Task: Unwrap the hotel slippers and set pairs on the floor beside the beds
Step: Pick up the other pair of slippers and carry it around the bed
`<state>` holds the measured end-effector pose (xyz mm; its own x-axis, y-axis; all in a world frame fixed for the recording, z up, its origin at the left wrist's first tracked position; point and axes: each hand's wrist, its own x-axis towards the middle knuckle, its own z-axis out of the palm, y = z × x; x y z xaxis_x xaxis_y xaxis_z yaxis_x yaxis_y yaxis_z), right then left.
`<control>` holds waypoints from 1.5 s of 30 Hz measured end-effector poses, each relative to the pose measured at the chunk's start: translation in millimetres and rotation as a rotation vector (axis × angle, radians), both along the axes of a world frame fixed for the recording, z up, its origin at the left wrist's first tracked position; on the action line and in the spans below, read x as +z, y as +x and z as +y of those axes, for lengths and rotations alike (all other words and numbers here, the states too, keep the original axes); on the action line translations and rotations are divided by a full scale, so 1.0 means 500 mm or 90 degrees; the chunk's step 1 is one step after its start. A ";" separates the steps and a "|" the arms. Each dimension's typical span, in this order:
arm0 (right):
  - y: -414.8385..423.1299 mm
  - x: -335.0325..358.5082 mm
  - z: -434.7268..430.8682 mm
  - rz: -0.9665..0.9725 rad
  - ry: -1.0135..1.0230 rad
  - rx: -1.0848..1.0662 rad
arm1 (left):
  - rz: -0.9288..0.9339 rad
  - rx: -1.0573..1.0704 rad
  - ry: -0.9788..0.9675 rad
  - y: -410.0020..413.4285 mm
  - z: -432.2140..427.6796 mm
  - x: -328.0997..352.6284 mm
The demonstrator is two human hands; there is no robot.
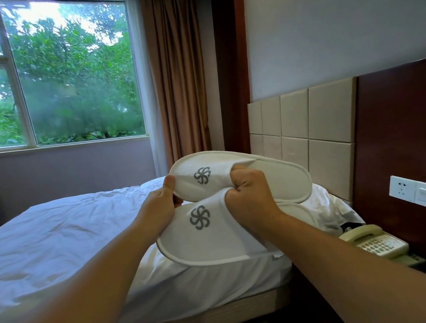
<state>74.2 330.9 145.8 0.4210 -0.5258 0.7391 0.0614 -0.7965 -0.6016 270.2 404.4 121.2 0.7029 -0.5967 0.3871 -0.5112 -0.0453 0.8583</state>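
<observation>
Behind, wide bed with rumpled white sheets [55,232]; above its near edge, up in the air, pair of white terry-cloth slippers with grey pinwheel logos [205,242], no wrapper visible; judged light, soft, floppy, best taken at the stiffer sole rims; left hand [162,204] pinching the toe ends; right hand [252,194] clenched on the strap openings.

Hotel guest bedroom. A bed [70,244] made up in plain white linen, with a white pillow [330,207], fills the lower left and centre. Behind it stands a headboard [306,129] of padded beige squares, beside a dark wooden wall panel [401,126] at right. The panel carries a socket and switch plate [422,194] above a corded telephone [375,243] at lower right. A brown curtain [175,72] flanks the window [63,72] at upper left. White slippers [202,197] at centre bear matching grey emblems.
</observation>
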 end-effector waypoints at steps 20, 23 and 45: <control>0.220 -0.043 0.066 0.167 -0.240 -0.004 | 0.105 0.116 0.074 0.153 0.255 0.027; 0.255 -0.051 0.080 0.153 -0.267 0.007 | 0.233 0.030 0.060 0.151 0.279 0.028; 0.822 -0.057 -0.108 0.089 -0.266 0.175 | 0.426 0.174 -0.024 0.588 0.098 0.003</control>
